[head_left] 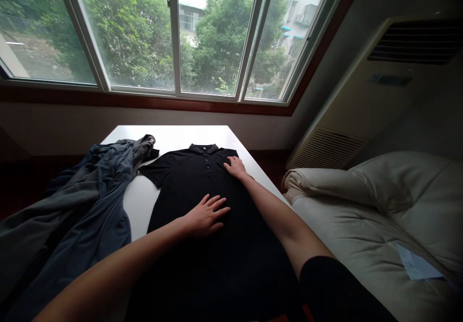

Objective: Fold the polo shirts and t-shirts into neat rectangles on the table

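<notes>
A black polo shirt (191, 182) lies spread face up on the white table (173, 134), its collar toward the window and its buttoned placket showing. One short sleeve points out to the left; the right sleeve is partly covered by my arm. My left hand (207, 215) rests flat on the middle of the shirt with its fingers spread. Farther up, my right hand (236, 167) lies on the shirt near the right shoulder, fingers extended and slightly bent. Neither hand grips the cloth. The lower end of the shirt fades into shadow near my body.
Grey and dark blue clothes (104, 177) lie heaped along the table's left side, hanging over its edge. A pale leather sofa (347, 216) stands on the right with a light blue sheet (417, 261) on it. Beyond are a standing air conditioner (361, 90) and a window (173, 37).
</notes>
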Tool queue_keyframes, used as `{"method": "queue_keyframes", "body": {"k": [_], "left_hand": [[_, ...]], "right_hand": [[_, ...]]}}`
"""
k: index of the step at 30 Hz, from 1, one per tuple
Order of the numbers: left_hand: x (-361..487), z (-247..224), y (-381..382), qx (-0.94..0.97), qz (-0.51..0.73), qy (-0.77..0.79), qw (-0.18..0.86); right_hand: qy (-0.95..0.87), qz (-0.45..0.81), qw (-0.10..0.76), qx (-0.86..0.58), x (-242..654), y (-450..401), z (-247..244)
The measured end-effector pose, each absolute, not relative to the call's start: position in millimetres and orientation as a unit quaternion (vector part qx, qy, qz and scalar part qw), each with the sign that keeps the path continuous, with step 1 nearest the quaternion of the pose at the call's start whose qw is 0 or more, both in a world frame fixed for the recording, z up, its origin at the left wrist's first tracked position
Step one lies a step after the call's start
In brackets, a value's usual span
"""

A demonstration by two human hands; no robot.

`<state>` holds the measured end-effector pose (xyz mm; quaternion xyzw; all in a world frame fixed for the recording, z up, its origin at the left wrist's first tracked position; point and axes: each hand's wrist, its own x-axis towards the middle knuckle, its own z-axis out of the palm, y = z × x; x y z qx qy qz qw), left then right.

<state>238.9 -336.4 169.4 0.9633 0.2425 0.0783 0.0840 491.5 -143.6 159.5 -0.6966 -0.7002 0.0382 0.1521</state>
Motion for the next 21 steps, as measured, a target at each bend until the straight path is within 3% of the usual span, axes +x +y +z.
{"method": "queue_keyframes", "body": {"k": [5, 10, 14, 21], "left_hand": [[237.0, 160.2, -326.1, 0.958, 0.091, 0.25, 0.106], [209.9, 157.5, -291.2, 0.917, 0.102, 0.371, 0.1], [195.6, 155.3, -286.4, 0.893, 0.099, 0.431, 0.084], [215.2, 159.8, -335.5, 0.924, 0.101, 0.362, 0.077]], "right_hand": [[-0.708, 0.08, 0.07, -0.698, 490.4, -132.1, 141.5], [-0.708, 0.095, 0.059, -0.697, 500.2, -119.7, 144.9], [-0.711, 0.073, 0.072, -0.696, 498.8, -124.1, 147.1], [-0.752, -0.048, 0.164, -0.637, 492.7, -148.9, 147.9]]}}
